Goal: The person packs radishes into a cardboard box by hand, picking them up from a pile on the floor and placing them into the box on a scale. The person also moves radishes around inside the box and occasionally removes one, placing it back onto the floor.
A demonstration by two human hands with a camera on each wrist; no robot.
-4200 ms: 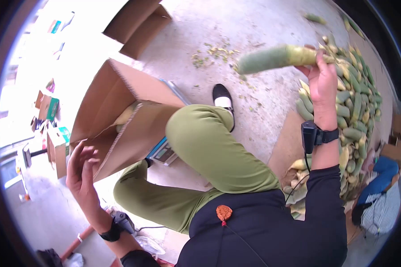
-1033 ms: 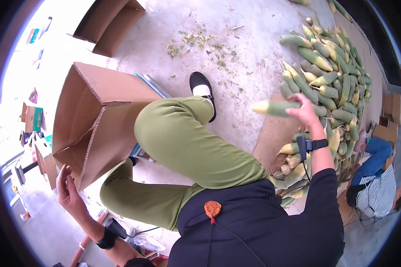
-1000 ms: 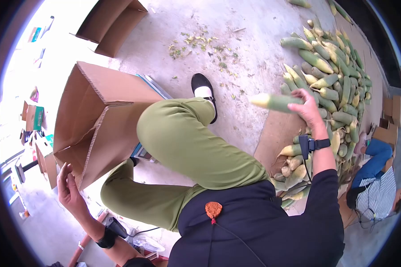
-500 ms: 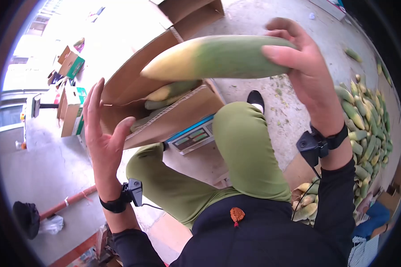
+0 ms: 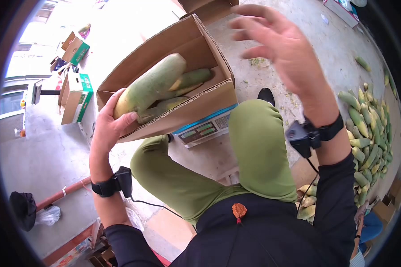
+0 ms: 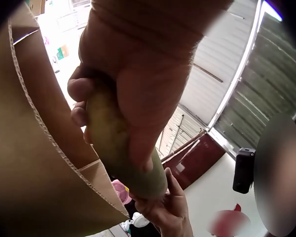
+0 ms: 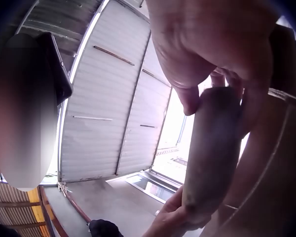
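Head view: the left hand grips the paler end of a thick, green radish, its thumb on the near side and its fingers curled round the far side. The radish lies slantwise over the opening of a brown cardboard box, above the near left part of it, with its blunt green end towards the box's far side. More green-and-yellow radishes lie in the box beneath and beside it.

The right hand is raised to the right of the box, blurred, with its fingers spread and loosely bent; in that view it holds nothing and is well apart from the radish. The right wrist view shows its fingers about the radish's blunt end; whether they touch it I cannot tell.

The box sits on a blue-edged electronic scale on the floor, in front of a person's knees in olive-green trousers. To the right, a heap of green and pale-yellow radishes covers part of the floor. Green-and-brown cartons stand to the left, and a black cap-like item lies at the lower left near a clear plastic bag.
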